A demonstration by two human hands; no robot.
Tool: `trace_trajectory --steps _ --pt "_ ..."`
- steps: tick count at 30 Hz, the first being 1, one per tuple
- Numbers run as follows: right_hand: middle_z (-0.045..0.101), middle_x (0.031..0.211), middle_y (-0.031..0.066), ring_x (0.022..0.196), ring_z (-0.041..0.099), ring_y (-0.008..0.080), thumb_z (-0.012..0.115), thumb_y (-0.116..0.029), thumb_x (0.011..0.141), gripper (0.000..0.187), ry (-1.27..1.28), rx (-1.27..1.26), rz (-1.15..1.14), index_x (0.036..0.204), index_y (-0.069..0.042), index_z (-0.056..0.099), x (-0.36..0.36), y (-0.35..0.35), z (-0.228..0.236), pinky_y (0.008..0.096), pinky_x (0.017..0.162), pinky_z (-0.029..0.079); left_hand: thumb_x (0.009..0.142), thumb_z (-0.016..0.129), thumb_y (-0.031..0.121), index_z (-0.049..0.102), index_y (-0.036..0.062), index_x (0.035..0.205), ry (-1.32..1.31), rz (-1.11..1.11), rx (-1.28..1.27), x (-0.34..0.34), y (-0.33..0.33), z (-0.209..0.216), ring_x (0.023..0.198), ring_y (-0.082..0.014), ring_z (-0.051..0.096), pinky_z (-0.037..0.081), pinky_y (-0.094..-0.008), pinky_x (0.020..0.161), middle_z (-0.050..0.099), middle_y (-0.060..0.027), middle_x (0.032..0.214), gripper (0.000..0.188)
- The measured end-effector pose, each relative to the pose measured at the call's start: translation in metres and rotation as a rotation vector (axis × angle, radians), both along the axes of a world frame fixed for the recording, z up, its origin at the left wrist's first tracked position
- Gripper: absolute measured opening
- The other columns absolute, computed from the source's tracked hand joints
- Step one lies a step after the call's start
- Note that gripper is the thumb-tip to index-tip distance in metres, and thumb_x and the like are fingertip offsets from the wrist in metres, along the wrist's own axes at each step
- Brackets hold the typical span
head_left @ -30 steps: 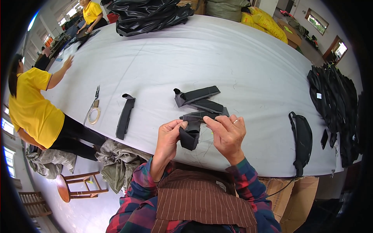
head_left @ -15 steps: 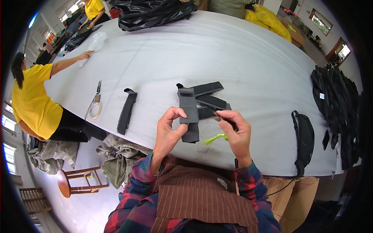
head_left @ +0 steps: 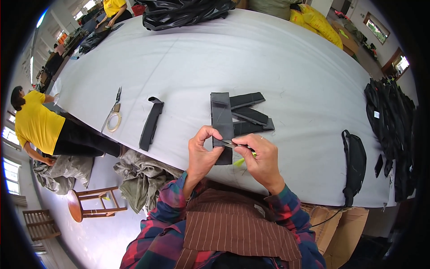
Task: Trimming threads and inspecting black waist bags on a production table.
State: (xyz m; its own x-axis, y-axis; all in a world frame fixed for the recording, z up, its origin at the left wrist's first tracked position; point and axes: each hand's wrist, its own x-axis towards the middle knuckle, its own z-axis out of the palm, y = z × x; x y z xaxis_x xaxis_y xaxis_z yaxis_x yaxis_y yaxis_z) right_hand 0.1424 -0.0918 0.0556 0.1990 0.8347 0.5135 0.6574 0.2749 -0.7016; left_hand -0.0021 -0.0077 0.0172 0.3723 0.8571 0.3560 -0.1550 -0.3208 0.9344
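My left hand (head_left: 202, 150) pinches a black fabric strip (head_left: 221, 117) between thumb and forefinger, near its lower part. My right hand (head_left: 262, 159) is closed around thread snips (head_left: 229, 144), whose metal tips touch or nearly touch the strip beside my left thumb. A yellow-green ribbon (head_left: 240, 161) hangs by the snips, partly hidden by my fingers. Just right of the held strip, several similar black strips (head_left: 249, 115) lie fanned out on the white-covered table (head_left: 286, 71). Another black strip (head_left: 152, 123) lies apart to the left.
Left on the table are a tape roll (head_left: 114, 122) and long-bladed scissors (head_left: 118, 95). A black waist bag (head_left: 355, 166) and piled black goods (head_left: 389, 130) lie right. Black plastic (head_left: 183, 13) sits at the far edge. A person in yellow (head_left: 42, 119) stands left, by a wooden stool (head_left: 75, 206).
My right hand has moved left, bringing the snips to the strip at my left fingertips. The person in yellow has drawn back to the left, with the clear plastic pulled toward the table's edge.
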Motion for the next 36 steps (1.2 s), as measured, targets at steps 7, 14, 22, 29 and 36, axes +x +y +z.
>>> trace_trajectory --steps 7,14,22,29,36 --pt "0.061 0.073 0.0046 0.063 0.056 0.0248 0.07 -0.013 0.076 0.012 -0.042 0.015 -0.013 0.084 -0.008 0.063 -0.001 0.002 -0.003 0.0349 0.057 0.042 0.069 0.063 -0.007 0.054 0.0028 0.084 0.012 -0.005 -0.008 0.004 -0.001 0.0 0.083 -0.0084 0.053 0.043 -0.0239 0.081 0.056 -0.0004 0.079 0.02" --pt "0.057 0.074 0.0003 0.065 0.05 0.0091 0.068 -0.007 0.081 0.018 0.508 -0.094 0.088 0.098 -0.007 0.063 0.01 0.004 -0.006 0.0222 0.06 0.039 0.069 0.063 -0.008 0.054 0.0031 0.084 0.025 -0.011 0.048 0.003 0.0 -0.001 0.091 -0.0152 0.056 0.043 -0.0258 0.083 0.058 -0.0062 0.092 0.02" --pt "0.057 0.09 -0.0027 0.079 0.05 0.002 0.067 0.0 0.08 0.012 0.762 -0.348 0.278 0.091 -0.002 0.062 0.013 0.009 -0.017 0.0185 0.067 0.042 0.069 0.067 -0.004 0.051 0.0046 0.1 0.046 0.051 0.121 0.005 -0.003 -0.003 0.102 -0.0163 0.05 0.045 -0.0299 0.084 0.056 -0.0064 0.107 0.036" --pt "0.062 0.096 0.0078 0.079 0.059 0.0117 0.069 0.007 0.073 0.014 0.478 -0.131 0.214 0.083 0.001 0.062 -0.002 0.004 -0.015 0.0231 0.068 0.047 0.088 0.055 0.009 0.052 0.0045 0.108 -0.231 -0.242 -0.511 -0.006 0.004 -0.02 0.095 -0.0113 0.056 0.046 -0.0269 0.083 0.056 -0.0055 0.111 0.021" --pt "0.06 0.106 0.0089 0.074 0.064 0.0215 0.068 0.003 0.07 0.018 0.172 -0.121 0.159 0.084 -0.007 0.064 -0.001 -0.001 -0.024 0.0274 0.063 0.05 0.093 0.05 0.011 0.051 0.0009 0.11 -0.41 -0.327 -0.723 -0.002 -0.005 0.0 0.092 -0.0103 0.058 0.048 -0.0266 0.081 0.059 -0.0064 0.106 0.02"
